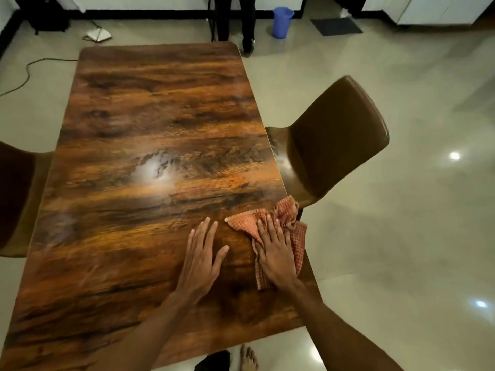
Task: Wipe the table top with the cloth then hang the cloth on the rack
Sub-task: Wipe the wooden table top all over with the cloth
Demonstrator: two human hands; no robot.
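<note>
An orange checked cloth (288,218) lies crumpled at the right edge of the dark wooden table top (150,135), partly hanging over that edge. My right hand (273,253) presses flat on the cloth, fingers spread and pointing away from me. My left hand (201,253) rests flat on the bare wood just left of the cloth, fingers apart, holding nothing. No rack is in view.
A brown chair (334,140) stands against the table's right side, close to the cloth. Another brown chair (16,199) is at the left edge. Far off stand a person's legs (235,20), a blue jug (281,21) and a floor cable (26,73). My bare foot (247,358) is below the table.
</note>
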